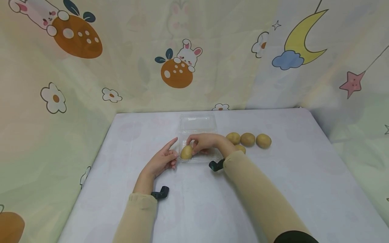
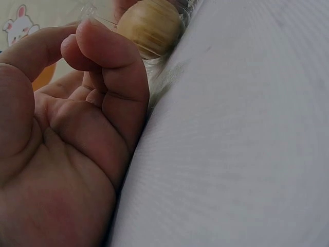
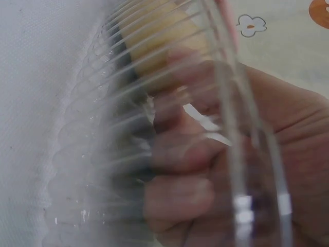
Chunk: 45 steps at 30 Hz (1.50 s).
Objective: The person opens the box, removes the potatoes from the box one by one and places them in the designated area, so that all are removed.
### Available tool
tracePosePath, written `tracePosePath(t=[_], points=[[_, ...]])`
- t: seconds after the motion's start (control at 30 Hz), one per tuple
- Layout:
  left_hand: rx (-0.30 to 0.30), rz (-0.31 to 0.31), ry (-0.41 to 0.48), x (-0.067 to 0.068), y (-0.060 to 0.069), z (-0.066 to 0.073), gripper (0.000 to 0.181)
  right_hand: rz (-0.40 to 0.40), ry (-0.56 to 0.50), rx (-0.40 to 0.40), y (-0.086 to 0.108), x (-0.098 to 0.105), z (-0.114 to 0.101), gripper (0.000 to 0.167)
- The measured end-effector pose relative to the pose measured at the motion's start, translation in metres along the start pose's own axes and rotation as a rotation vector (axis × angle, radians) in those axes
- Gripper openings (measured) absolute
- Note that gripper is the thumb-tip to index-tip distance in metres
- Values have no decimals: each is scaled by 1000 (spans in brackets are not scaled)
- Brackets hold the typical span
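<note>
A clear plastic clamshell box (image 1: 198, 123) lies with its lid folded back on the white table. Inside its left end sits a yellowish potato (image 1: 186, 152), which my right hand (image 1: 204, 141) pinches from above with thumb and fingers. The right wrist view shows this potato (image 3: 159, 36) through the ribbed plastic wall (image 3: 97, 149), slightly blurred. At the box's left edge, the thumb and curled fingers of my left hand (image 1: 164, 159) meet the rim, while its index finger points forward. In the left wrist view the potato (image 2: 150, 28) is just beyond the curled fingers (image 2: 121, 77).
Right of the box several more potatoes (image 1: 248, 139) lie close together, one partly behind the right wrist. The white-covered table (image 1: 194, 202) ends at the back against a printed cloth curtain (image 1: 136, 67). Black wrist cameras (image 1: 161, 193) are strapped at both cuffs.
</note>
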<state>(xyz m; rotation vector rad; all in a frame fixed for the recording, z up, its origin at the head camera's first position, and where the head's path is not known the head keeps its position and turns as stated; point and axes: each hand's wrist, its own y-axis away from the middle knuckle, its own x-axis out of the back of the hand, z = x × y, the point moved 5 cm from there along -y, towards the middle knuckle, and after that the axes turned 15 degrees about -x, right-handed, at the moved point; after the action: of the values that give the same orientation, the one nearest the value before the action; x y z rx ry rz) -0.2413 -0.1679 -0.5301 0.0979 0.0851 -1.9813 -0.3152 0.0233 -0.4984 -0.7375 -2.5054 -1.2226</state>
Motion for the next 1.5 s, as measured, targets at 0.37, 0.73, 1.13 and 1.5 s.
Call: tracePosePath(t=[0.37, 0.73, 1.13, 1.5], points=[[9, 25, -7, 0, -1, -1, 70, -67, 21, 6, 1, -5, 2, 57], [5, 19, 3, 0, -1, -2, 71, -105, -43, -26, -4, -8, 4, 46], [19, 15, -2, 2, -1, -4, 72, -86, -42, -45, -5, -8, 5, 47], [14, 19, 0, 2, -1, -3, 73, -90, -36, -35, -2, -8, 3, 46]])
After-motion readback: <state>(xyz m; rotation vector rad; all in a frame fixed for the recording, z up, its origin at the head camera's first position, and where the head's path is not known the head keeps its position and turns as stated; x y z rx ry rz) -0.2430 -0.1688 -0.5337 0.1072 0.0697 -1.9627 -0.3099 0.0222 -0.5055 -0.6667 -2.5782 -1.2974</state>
